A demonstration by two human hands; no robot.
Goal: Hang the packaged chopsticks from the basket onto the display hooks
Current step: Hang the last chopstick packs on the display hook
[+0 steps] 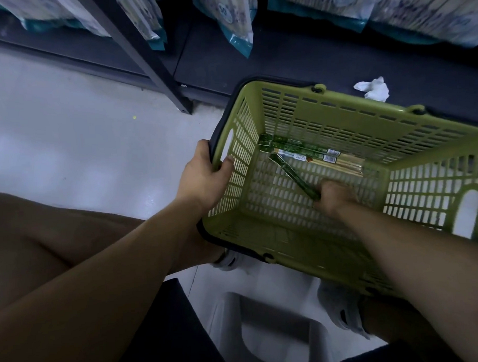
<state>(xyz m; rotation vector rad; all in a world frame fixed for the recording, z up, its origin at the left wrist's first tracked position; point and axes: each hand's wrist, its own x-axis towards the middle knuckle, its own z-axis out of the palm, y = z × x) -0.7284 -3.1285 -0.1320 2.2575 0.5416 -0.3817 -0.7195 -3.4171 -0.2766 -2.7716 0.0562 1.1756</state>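
green basket (338, 115) w/ chopstick packs (312, 154), right hand (334, 196) gripping one

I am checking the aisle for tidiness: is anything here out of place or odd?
Yes. A crumpled white paper lies loose on the dark bottom shelf, just behind the green basket. It looks like litter, not stock.

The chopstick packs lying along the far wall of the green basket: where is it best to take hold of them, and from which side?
Probably at the green header end, near the left corner. The chopstick packs lie flat against the far wall, so come from above on the near side and pinch across their narrow width.
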